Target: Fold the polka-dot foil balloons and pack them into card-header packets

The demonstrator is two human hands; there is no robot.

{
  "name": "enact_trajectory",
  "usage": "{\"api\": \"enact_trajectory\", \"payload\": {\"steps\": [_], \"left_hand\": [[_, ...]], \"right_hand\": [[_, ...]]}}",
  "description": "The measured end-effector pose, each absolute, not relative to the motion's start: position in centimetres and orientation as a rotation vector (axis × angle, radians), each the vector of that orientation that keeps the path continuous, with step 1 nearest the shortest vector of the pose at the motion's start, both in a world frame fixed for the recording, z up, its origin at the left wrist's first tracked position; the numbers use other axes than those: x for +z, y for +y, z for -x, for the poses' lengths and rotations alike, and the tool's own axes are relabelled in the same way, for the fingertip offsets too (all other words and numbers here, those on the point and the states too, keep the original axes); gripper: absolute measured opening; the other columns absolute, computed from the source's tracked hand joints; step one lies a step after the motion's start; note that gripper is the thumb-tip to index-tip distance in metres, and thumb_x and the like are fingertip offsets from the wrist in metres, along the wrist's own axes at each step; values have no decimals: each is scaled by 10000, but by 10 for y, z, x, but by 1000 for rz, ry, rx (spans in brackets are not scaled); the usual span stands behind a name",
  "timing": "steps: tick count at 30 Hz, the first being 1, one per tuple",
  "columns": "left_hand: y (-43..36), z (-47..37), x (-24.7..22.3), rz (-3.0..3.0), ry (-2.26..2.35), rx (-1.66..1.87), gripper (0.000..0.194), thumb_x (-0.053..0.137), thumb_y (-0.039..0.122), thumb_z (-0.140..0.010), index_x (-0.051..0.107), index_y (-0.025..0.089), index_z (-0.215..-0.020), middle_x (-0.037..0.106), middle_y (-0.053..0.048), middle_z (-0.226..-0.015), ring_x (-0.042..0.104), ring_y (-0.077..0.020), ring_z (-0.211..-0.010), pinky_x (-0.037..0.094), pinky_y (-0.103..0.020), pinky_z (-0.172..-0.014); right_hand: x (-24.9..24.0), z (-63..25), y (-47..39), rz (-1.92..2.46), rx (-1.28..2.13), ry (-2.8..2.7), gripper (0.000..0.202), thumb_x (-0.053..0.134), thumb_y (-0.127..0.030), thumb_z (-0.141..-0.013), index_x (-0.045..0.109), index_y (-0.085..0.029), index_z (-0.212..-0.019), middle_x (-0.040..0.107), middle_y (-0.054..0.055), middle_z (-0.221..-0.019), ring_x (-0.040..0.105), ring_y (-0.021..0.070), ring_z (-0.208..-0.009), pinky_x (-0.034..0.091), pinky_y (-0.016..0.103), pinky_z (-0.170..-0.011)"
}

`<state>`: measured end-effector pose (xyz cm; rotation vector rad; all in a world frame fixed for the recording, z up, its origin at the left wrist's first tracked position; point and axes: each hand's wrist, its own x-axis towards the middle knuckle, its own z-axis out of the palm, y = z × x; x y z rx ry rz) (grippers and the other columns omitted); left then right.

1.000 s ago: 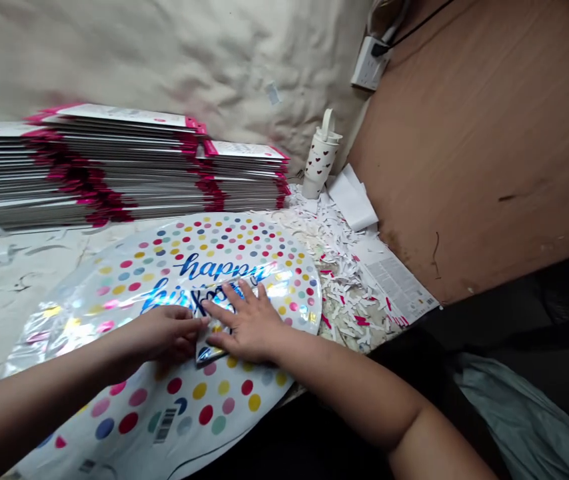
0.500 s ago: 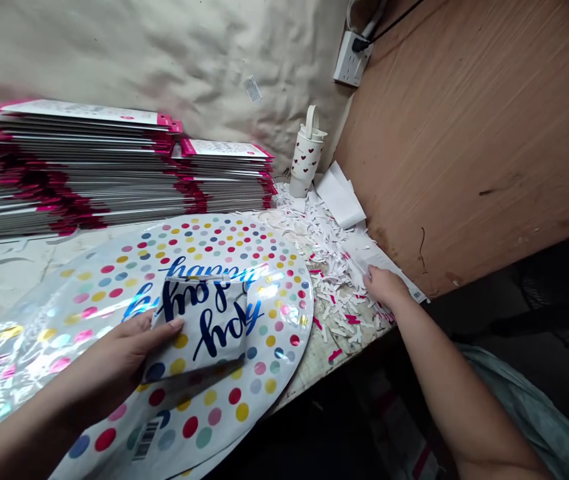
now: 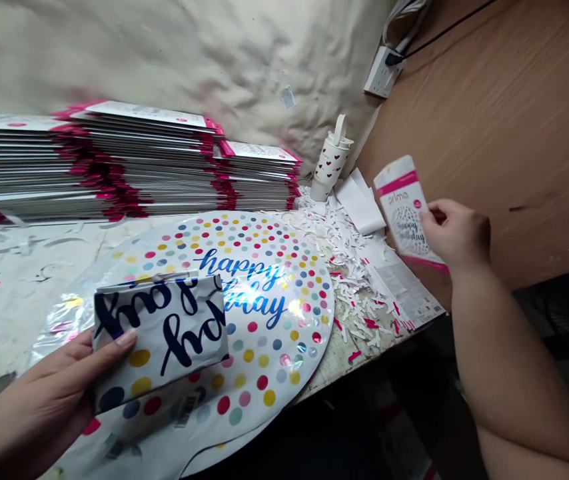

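My left hand (image 3: 79, 373) grips a folded foil balloon (image 3: 179, 333), white with dark blue script and coloured dots, thumb on top. Under it on the table lie flat round foil balloons (image 3: 249, 333) with dots and blue "happy" lettering. My right hand (image 3: 452, 233) is closed on the right edge of a printed card sleeve (image 3: 404, 210), white with pink bands, held up above the table's right side. A printed sheet (image 3: 404, 293) lies on the table below it.
Stacks of pink-edged packages (image 3: 159, 160) stand along the back. A cup with hearts (image 3: 331, 160), folded white paper (image 3: 359, 203) and paper shreds (image 3: 349, 273) are at the back right. A power strip (image 3: 383, 72) hangs by the brown panel (image 3: 514, 133).
My right hand has risen from the sheets at the right, bringing up the printed sleeve. The folded balloon in my left hand has shifted left in view, and the view has turned left.
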<state>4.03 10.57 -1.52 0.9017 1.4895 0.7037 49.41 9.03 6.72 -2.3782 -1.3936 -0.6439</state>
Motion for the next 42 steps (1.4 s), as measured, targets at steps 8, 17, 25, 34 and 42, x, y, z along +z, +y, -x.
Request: {"api": "enact_trajectory", "payload": {"steps": [8, 17, 25, 34, 42], "left_hand": [[97, -26, -4, -923, 1277, 766, 619, 695, 429, -663, 461, 311, -1224, 682, 32, -1023, 630, -249, -905, 552, -351, -748], [88, -60, 24, -2093, 1013, 246, 282, 411, 259, -843, 590, 254, -1061, 666, 7, -940, 608, -180, -817, 484, -247, -721], [54, -163, -24, -2611, 811, 185, 303, 350, 277, -879, 620, 140, -891, 638, -127, -934, 594, -227, -835, 490, -360, -759], [123, -105, -45, -2324, 351, -186, 267, 495, 412, -848, 639, 312, -1050, 408, -18, -1384, 194, -294, -1338, 92, -568, -1049], [127, -106, -44, -2498, 1116, 114, 342, 429, 415, -860, 612, 126, -868, 617, -121, -899, 560, -253, -844, 436, -389, -764]], "right_hand": [[3, -280, 84, 1706, 246, -2586, 109, 581, -233, -758, 662, -178, -806, 663, 68, -694, 620, 200, -608, 469, 274, -521], [9, -296, 109, 1007, 1627, -2212, 515, 690, -317, -657, 581, -172, -1139, 668, 18, -950, 630, 180, -847, 497, 267, -772], [-63, -372, 145, 1637, 1512, -1144, 260, 761, -236, -547, 652, -129, -758, 700, 41, -698, 651, 178, -640, 540, 317, -653], [-47, -396, 135, 1492, 1465, -1068, 381, 776, -303, -555, 641, -155, -879, 705, 57, -846, 663, 209, -782, 541, 349, -727], [-68, -356, 167, 1682, 1282, -1486, 231, 707, -320, -622, 662, -145, -766, 684, 47, -762, 627, 211, -741, 502, 324, -675]]}}
